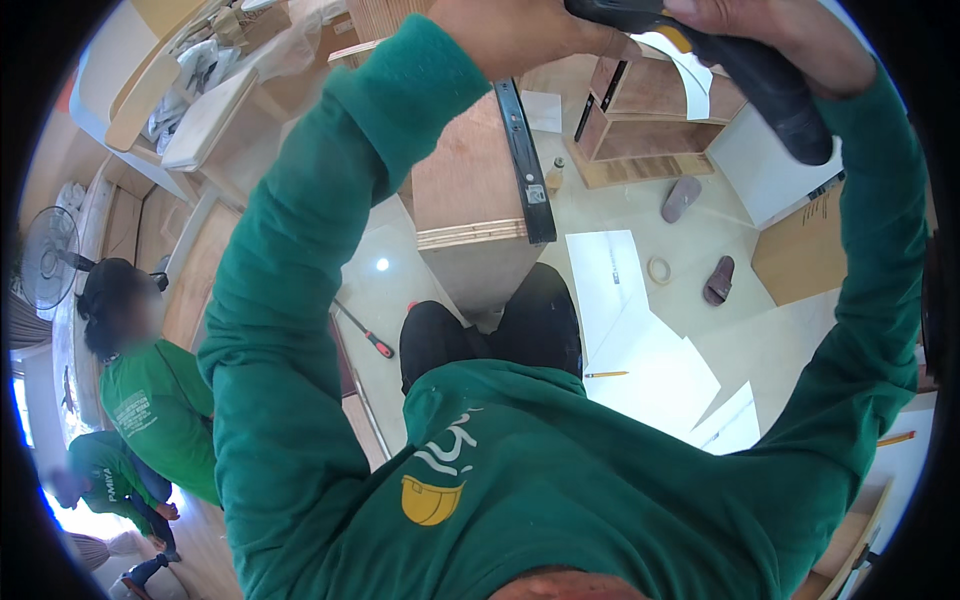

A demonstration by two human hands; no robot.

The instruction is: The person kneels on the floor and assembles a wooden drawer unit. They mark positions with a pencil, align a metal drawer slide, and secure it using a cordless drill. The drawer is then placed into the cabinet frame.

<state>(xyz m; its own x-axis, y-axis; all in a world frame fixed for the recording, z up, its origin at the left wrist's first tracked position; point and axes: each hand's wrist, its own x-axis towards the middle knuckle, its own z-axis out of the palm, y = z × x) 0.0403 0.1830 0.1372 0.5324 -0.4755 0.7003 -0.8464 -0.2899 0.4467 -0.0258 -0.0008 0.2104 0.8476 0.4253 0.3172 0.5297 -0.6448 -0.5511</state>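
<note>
My right hand [800, 45], at the top right edge, is closed around a black drill-like power tool [755, 85] with a yellow patch near its grip. The tool's grip slants down to the right, and its front end runs out of view. My left hand [540, 38] reaches in from the left to the tool's front end. Its fingers are bent together there; what they hold is hidden by the tool and the frame edge. Below my left hand stands a plywood cabinet or box [465, 185], with a black metal drawer slide [527, 165] along its upper right edge.
A wooden drawer frame [655, 135] stands at the far right. Paper sheets [640, 340], a pencil [606, 374], a tape roll [658, 269], slippers [718, 281] and a red-handled screwdriver [378, 345] lie on the floor. Two people in green [160, 400] are at left, near a fan [50, 258].
</note>
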